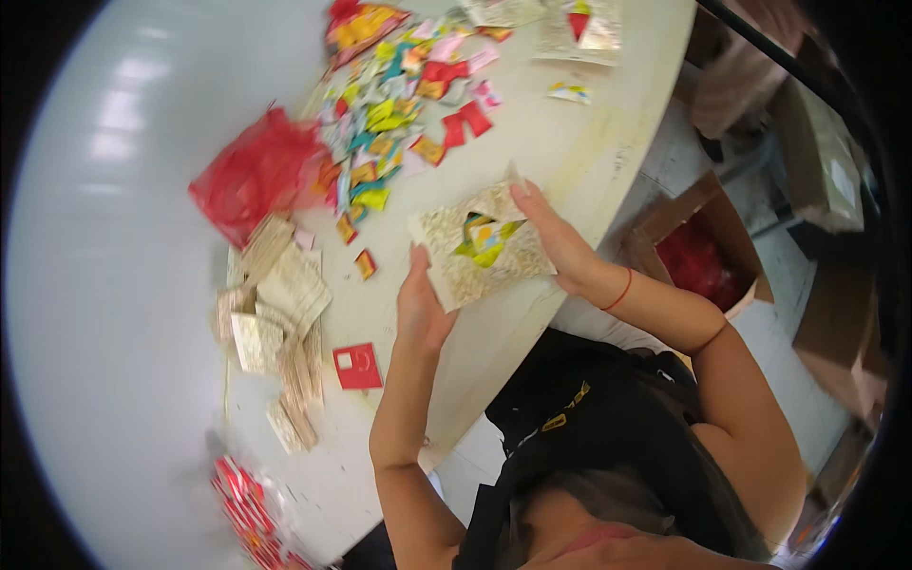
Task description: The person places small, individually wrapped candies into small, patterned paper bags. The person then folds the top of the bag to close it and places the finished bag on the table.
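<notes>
Currently, both hands hold 1 gold patterned card (480, 249) just above the near edge of the pale counter (589, 152). The card is roughly square, tilted, with a cut-out opening at its centre; small yellow, green and red paper pieces (486, 235) show in that opening.

The left hand (421, 304) grips the card at its lower left edge, thumb pointing up along that edge, grip clamped on the card. The right hand (560, 242) grips the card's right side, fingers extended along the upper right corner, grip likewise clamped on the card. A red cord sits on the right wrist.

Surrounding items on the counter:
1. A loose heap of coloured paper scraps (389, 123) lies beyond the card, well apart from the hands.
2. A red mesh bag (252, 176) lies to the left of the heap, touching its edge.
3. A spread stack of gold cards (280, 323) lies to the left of the left hand.
4. 1 small red square card (358, 366) lies just beside that stack, near the left forearm.

Below the counter on the right, an open cardboard box (708, 237) contains red material.
</notes>
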{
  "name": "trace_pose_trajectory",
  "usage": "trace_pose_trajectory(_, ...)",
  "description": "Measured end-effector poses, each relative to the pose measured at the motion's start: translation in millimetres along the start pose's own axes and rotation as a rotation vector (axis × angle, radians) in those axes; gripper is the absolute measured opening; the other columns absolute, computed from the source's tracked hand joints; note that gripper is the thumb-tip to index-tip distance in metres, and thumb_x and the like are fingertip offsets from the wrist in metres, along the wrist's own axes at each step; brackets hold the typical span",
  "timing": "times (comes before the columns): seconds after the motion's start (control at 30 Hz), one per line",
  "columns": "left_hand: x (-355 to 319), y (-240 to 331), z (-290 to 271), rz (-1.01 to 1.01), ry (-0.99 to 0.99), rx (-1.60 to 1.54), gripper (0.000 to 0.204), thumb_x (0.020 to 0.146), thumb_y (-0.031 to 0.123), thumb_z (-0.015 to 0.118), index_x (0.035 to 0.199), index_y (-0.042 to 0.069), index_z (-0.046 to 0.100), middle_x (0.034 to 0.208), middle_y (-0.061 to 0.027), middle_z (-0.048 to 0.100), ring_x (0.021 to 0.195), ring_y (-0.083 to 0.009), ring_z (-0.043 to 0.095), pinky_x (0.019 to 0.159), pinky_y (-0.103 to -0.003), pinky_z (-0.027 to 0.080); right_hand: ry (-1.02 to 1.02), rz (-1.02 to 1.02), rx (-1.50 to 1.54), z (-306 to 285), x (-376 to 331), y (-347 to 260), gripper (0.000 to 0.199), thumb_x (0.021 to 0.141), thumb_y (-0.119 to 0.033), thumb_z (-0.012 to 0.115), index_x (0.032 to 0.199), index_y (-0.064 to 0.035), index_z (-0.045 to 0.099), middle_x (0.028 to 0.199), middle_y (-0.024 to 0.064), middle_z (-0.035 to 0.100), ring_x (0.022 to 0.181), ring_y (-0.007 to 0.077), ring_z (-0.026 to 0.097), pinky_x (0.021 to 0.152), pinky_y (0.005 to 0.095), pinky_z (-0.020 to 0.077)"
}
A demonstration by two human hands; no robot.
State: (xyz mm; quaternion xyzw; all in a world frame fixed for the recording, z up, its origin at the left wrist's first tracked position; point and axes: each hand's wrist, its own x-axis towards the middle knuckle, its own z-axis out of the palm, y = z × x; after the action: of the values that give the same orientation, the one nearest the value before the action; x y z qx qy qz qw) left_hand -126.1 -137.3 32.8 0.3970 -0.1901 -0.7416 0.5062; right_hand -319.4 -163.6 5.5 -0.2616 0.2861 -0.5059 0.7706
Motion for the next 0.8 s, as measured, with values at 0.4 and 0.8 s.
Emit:
trace_pose_trajectory(0.4, 0, 14, -2, 1.066, 0.111, 1.830, 0.047, 0.095, 0.023, 0.057, 0.136, 0.002, 0.048, 0.135, -0.0154, 0.052, 0.123, -0.0313, 0.048, 0.105, -0.042, 0.032, 0.028, 0.139, 0.179, -5, 11, -19, 0.068, 0.099, -0.032, 0.053, 0.153, -0.0093, 0.018, 0.143, 0.0104, 0.042, 0.127, 0.0213, 0.049, 0.102, 0.0354, 0.0456)
trace_pose_trajectory(0.8, 32, -17, 57, 0.966, -0.159, 1.520, 0.033, 0.088, 0.015, 0.066, 0.118, 0.003, 0.061, 0.116, -0.0160, 0.060, 0.108, -0.0317, 0.056, 0.093, -0.039, 0.042, 0.152, 0.011, 0.232, -33, -3, -46, 0.052, 0.101, -0.036, 0.048, 0.143, -0.0057, 0.038, 0.132, 0.0103, 0.055, 0.119, 0.0228, 0.056, 0.103, 0.0354, 0.0444)
